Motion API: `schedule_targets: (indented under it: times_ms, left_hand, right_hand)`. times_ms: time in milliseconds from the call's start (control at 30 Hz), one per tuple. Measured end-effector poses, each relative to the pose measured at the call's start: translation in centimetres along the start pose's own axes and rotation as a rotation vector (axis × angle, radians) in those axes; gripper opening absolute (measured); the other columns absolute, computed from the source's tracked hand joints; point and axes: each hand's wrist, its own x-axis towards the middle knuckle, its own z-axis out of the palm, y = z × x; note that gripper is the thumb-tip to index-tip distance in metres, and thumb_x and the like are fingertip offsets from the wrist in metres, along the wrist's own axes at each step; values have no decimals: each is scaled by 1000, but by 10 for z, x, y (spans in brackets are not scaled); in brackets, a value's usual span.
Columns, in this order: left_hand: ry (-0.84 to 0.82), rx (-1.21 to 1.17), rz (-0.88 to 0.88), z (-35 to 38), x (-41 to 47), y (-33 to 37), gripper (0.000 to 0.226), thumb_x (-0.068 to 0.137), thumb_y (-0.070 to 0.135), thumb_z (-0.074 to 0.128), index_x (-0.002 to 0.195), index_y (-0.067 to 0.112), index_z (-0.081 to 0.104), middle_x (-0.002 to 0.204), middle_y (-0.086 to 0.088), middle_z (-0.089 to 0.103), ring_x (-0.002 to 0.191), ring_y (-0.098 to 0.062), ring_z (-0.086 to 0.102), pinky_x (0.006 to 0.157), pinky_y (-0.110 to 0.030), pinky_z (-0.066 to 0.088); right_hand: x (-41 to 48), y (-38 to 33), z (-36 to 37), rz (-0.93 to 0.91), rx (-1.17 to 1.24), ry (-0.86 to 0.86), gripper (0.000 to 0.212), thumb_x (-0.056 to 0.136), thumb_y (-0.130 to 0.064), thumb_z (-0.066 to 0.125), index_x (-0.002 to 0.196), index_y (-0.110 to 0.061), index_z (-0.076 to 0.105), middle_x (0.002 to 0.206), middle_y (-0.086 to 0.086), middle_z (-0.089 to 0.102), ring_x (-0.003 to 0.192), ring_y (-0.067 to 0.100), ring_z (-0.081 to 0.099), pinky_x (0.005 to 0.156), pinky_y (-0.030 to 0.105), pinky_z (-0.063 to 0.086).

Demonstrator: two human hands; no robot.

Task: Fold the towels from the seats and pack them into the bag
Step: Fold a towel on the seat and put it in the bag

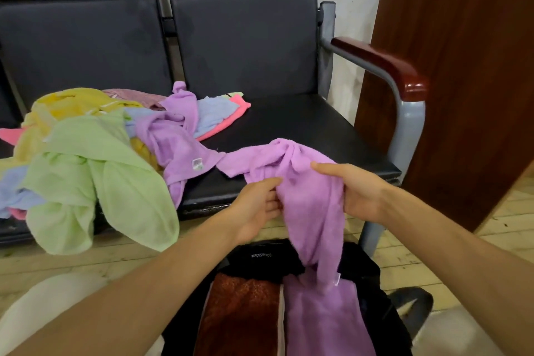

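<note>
Both hands grip one purple towel [306, 193]: left hand [257, 208] pinching, right hand [355, 191] clasping. Advise finding corners, shaking flat before folding above the bag [372, 272].

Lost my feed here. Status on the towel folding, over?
Left hand and right hand both grip a purple towel, unfolded, hanging over the open bag. Two folded towels packed. Pile waits on the seat. Nothing in the way.
</note>
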Motion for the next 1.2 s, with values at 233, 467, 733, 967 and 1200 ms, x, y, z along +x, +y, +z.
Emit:
schedule_targets:
  times_ms: [233,467,733,967,1200]
  left_hand:
    - [-205,-54,-44,-2,-10,4,43,85,36,65,118,9,65,125,-18,62,107,-30,62,74,-38,58]
    - [-163,15,41,-4,-12,5,32,90,20,54,118,8,65,107,-15,64,91,-26,60,67,-34,53]
    - [-223,-46,132,-23,-48,14,24,89,16,46,96,14,70,96,-16,50,81,-30,37,69,-41,29]
    - [-72,-141,205,-44,-58,24,41,90,13,58,126,-6,54,113,-19,58,97,-25,56,77,-33,47]
    - [211,493,399,-84,-63,33,45,89,34,60,125,9,55,120,-4,64,112,-22,59,97,-41,48]
  right_hand:
    - [-1,-4,-1,-49,50,94,46,76,-17,78,120,-12,66,117,11,69,109,30,65,94,45,52]
    - [-4,-16,17,-121,132,28,41,89,-19,65,128,-10,59,127,15,63,118,32,60,99,46,49]
    - [-37,-33,35,-354,82,161,45,83,-22,73,125,-15,58,122,8,64,109,26,64,91,45,55]
    - [-38,-5,43,-340,106,265,46,87,-23,71,129,-12,56,125,9,62,112,27,62,95,46,53]
    - [-36,-3,38,-264,-358,275,47,79,-20,79,118,-23,54,123,3,59,111,25,60,96,48,51]
